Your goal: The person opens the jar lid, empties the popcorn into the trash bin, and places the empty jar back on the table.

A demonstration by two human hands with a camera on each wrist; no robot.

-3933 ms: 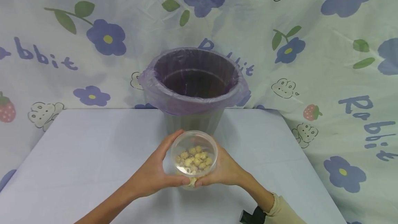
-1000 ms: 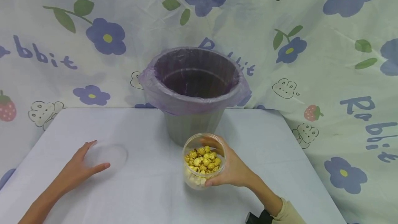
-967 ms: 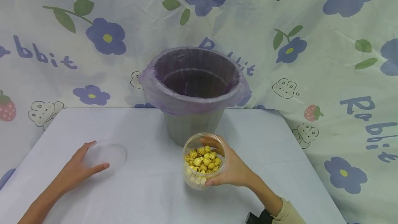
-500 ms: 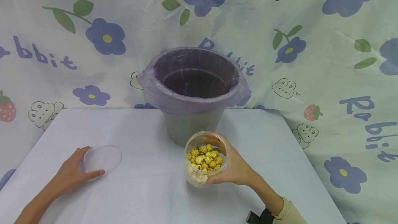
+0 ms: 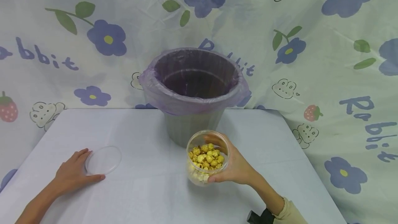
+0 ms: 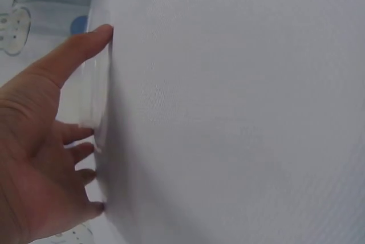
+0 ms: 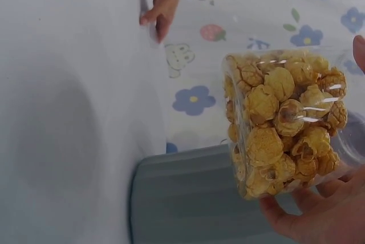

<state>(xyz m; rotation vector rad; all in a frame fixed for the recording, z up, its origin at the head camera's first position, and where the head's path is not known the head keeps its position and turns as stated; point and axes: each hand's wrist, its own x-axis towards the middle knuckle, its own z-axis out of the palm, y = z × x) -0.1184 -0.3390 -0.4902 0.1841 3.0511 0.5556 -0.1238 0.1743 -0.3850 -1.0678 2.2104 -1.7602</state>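
In the head view my right hand (image 5: 231, 163) grips a clear plastic tub (image 5: 193, 179) by its right side, thumb at the front and fingers behind. Yellow popcorn (image 5: 206, 156) fills much of the tub, which is uncovered and leans slightly. The right wrist view shows the popcorn (image 7: 291, 118) close up through the clear wall. On the left, a round clear lid (image 5: 120, 158) lies on the white tabletop. My left hand (image 5: 73, 172) rests at the lid's left rim, thumb and fingers spread; the left wrist view shows its fingertips (image 6: 85, 175) down at the cloth.
A grey bin (image 5: 189, 127) lined with a purple bag (image 5: 192, 104) stands behind the tub, its mouth open upward. A flower-and-rabbit-print curtain (image 5: 133, 16) hangs behind the table (image 5: 146, 199). A black device (image 5: 261, 216) sits by the right sleeve (image 5: 287, 212).
The lid came off the tub and went left with my left hand, down to the table. That hand has since drawn slightly back. The tub shifted a little right.
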